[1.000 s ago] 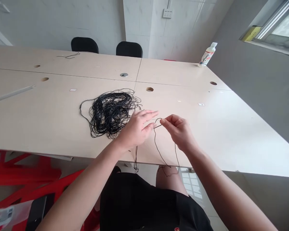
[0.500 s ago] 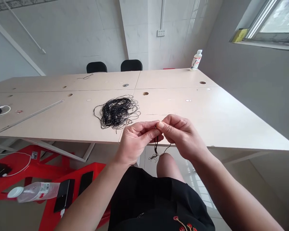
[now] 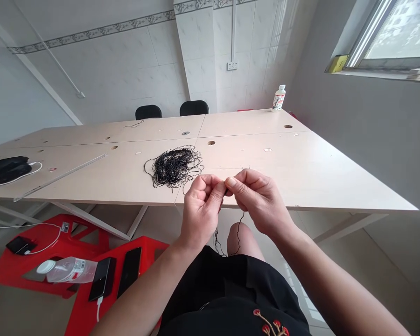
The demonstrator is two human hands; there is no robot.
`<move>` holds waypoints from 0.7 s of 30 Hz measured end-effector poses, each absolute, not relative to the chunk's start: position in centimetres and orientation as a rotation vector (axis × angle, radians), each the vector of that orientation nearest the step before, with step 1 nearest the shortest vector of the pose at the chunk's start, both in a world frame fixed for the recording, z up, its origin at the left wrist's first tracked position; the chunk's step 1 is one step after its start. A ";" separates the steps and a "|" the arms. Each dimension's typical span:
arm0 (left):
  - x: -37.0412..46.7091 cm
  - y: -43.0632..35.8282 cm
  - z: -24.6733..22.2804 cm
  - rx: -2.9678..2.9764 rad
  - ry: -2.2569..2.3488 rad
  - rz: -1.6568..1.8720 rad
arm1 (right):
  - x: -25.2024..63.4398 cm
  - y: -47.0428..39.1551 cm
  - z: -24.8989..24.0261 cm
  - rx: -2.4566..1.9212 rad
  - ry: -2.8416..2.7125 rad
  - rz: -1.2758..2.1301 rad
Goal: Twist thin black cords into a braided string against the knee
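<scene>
Thin black cord (image 3: pixel 239 231) hangs in loose strands below my two hands, over my lap. My left hand (image 3: pixel 205 200) pinches the cord between thumb and fingers. Right against it, my right hand (image 3: pixel 254 193) grips the same cord, thumb and forefinger pressed together. A short dark bit shows between the fingertips; the rest there is hidden by the fingers. Beyond my left hand a tangled heap of black cord (image 3: pixel 175 167) lies on the pale table (image 3: pixel 318 177).
To the lower left stand red stools (image 3: pixel 73 308) bearing a clear plastic bottle (image 3: pixel 72 270) and phones (image 3: pixel 129 270). A white bottle (image 3: pixel 278 98) stands at the table's far right corner. On the left lie a long thin strip (image 3: pixel 63 176) and a black bag (image 3: pixel 7 169).
My head view has tilted up a little. The hands stay together, the left turned more upright. The dangling strands now hang lower and more spread out.
</scene>
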State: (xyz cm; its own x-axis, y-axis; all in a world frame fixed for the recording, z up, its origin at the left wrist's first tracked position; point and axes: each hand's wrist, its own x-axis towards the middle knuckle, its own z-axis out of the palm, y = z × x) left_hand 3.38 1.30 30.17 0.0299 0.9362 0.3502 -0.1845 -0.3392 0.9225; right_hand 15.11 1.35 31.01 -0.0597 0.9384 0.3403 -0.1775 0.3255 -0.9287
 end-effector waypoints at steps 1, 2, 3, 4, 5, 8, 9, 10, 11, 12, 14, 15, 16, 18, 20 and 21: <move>3.4 1.2 30.2 1.383 0.851 1.515 | 15.2 1.2 31.0 -0.780 -1.300 1.094; 3.5 1.1 30.2 1.414 0.861 1.531 | 15.3 1.1 31.0 -0.768 -1.307 1.095; 3.5 1.0 30.1 1.444 0.869 1.543 | 15.4 1.0 31.0 -0.759 -1.314 1.093; 3.5 1.0 30.1 1.472 0.876 1.555 | 15.4 0.9 31.1 -0.753 -1.323 1.089; 3.5 0.9 30.1 1.497 0.881 1.571 | 15.5 0.8 31.1 -0.749 -1.331 1.086; 3.4 0.8 30.2 1.557 0.895 1.643 | 15.6 0.5 31.0 -0.743 -1.341 1.103; 3.3 0.8 30.2 1.572 0.897 1.665 | 15.6 0.4 31.0 -0.742 -1.335 1.115; 3.3 0.8 30.2 1.584 0.896 1.682 | 15.6 0.4 30.9 -0.740 -1.325 1.127; 3.4 0.8 30.2 1.590 0.892 1.697 | 15.5 0.3 30.8 -0.737 -1.310 1.136; 3.4 0.9 30.2 1.590 0.886 1.715 | 15.5 0.3 30.8 -0.732 -1.293 1.137; 3.5 0.9 30.2 1.576 0.870 1.751 | 15.3 0.1 30.6 -0.727 -1.264 1.121; 3.6 0.9 30.3 1.566 0.863 1.766 | 15.3 0.1 30.5 -0.726 -1.251 1.108; 3.6 0.9 30.3 1.557 0.854 1.777 | 15.2 0.0 30.4 -0.726 -1.239 1.098; 3.7 0.8 30.4 1.539 0.856 1.775 | 15.1 -0.1 30.2 -0.718 -1.225 1.099; 3.8 0.6 30.4 1.529 0.885 1.749 | 15.0 0.0 30.0 -0.711 -1.236 1.109; 3.8 0.6 30.4 1.531 0.904 1.738 | 15.1 0.0 29.8 -0.717 -1.257 1.094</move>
State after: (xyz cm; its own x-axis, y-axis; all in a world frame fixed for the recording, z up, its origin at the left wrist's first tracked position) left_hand 3.78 0.59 30.41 -0.1128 0.8275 0.5500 -0.0245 -0.5557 0.8310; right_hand 15.05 0.00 29.85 -0.0467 0.9250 0.3770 -0.2455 0.3552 -0.9020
